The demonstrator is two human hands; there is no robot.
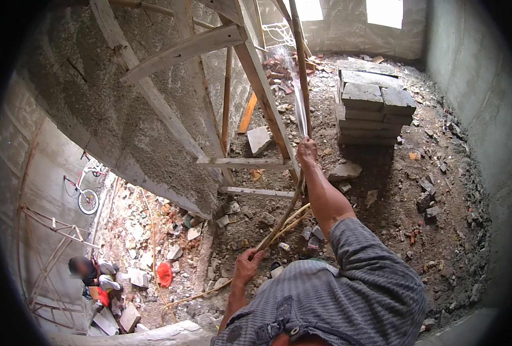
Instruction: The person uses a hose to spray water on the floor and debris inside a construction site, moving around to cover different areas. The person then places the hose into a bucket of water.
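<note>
A yellowish-brown hose [283, 220] runs between my two hands. My right hand [307, 151] is stretched forward and closed round its front end, and a white jet of water [300, 106] shoots from there toward the far end of the room. Close to my body on the left, my left hand [246, 266] is closed round the hose further back. Behind that hand the hose trails over the rubble to the left. The water passes close beside a wooden pole [301, 69] and falls near a pile of broken red bricks [278, 72].
Wooden scaffolding [262, 95] leans left of my right arm. A stack of grey blocks [371, 106] stands ahead on the right. Rubble covers the floor [423, 254]. Beyond a rough wall [152, 138], a person [97, 275] sits at lower left, with a bicycle [87, 190] behind.
</note>
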